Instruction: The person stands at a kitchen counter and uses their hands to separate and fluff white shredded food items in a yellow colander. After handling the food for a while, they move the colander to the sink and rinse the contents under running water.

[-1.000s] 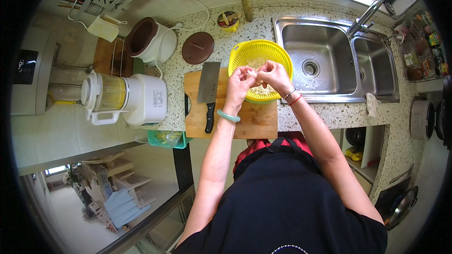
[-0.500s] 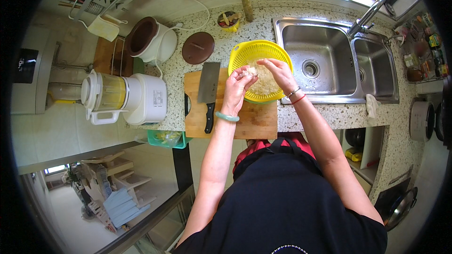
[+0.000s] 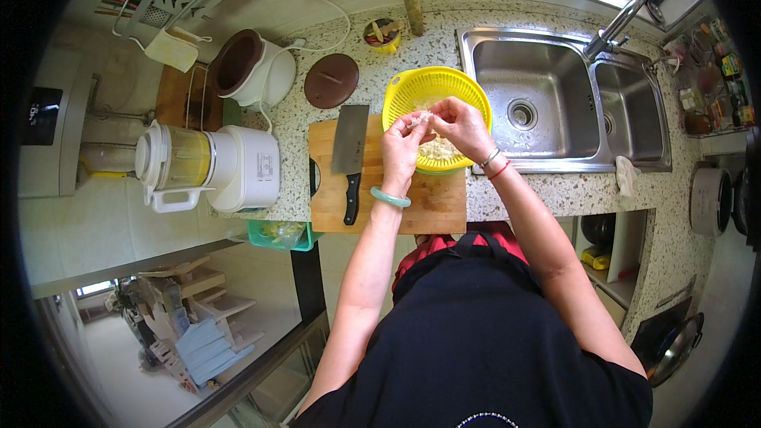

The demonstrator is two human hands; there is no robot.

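Note:
A yellow colander stands on the counter at the far right corner of the wooden cutting board, with pale, shredded-looking food in it. Over its near part, my left hand has its fingers closed on a small whitish, ragged piece. My right hand pinches at the same piece from the other side, the fingertips of both hands nearly meeting. What exactly the piece is, I cannot make out. A cleaver with a black handle lies on the board, left of my left hand.
Right of the colander is a double steel sink with a tap. Leftward stand a brown lid, a white pot with brown liner and a white blender. A small yellow container sits behind; a green bin hangs below.
My right hand has come left and its fingers have closed in on the pale piece by my left hand. Half a second ago it was held apart, over the colander.

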